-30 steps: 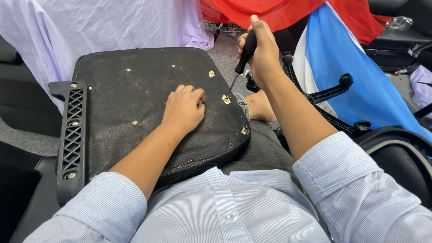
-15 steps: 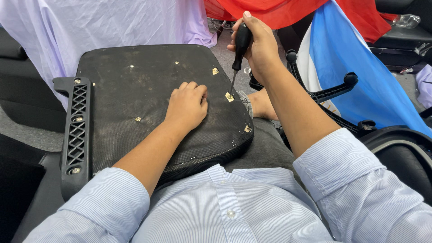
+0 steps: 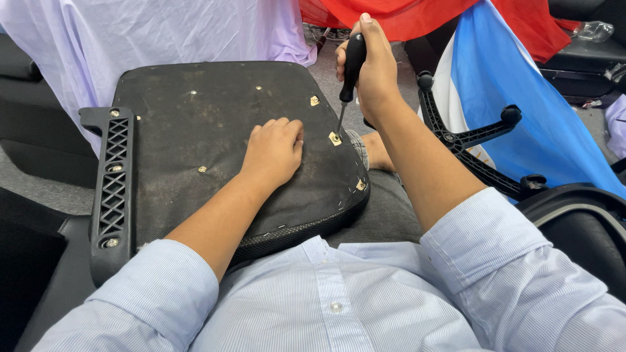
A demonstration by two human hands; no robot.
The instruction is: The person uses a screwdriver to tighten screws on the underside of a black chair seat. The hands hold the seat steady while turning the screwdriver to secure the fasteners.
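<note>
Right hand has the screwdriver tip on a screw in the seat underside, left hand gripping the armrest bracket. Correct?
Not quite. The head view shows the left hand lying flat on the seat underside, not gripping the armrest bracket. The right hand does hold the screwdriver tip on a screw.

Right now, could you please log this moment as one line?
left hand: flat on seat base | right hand: grips screwdriver | tip: on fitting

**Colours at the upturned chair seat**

The seat underside [image 3: 195, 137] is dusty black with pale brass-coloured fittings. The screwdriver [image 3: 351, 65] has a black handle. The shirt sleeves [image 3: 495, 261] are light blue with fine stripes. Behind hang lilac cloth [image 3: 150, 32], red cloth [image 3: 424, 16] and sky-blue-and-white cloth [image 3: 521, 85].
</note>
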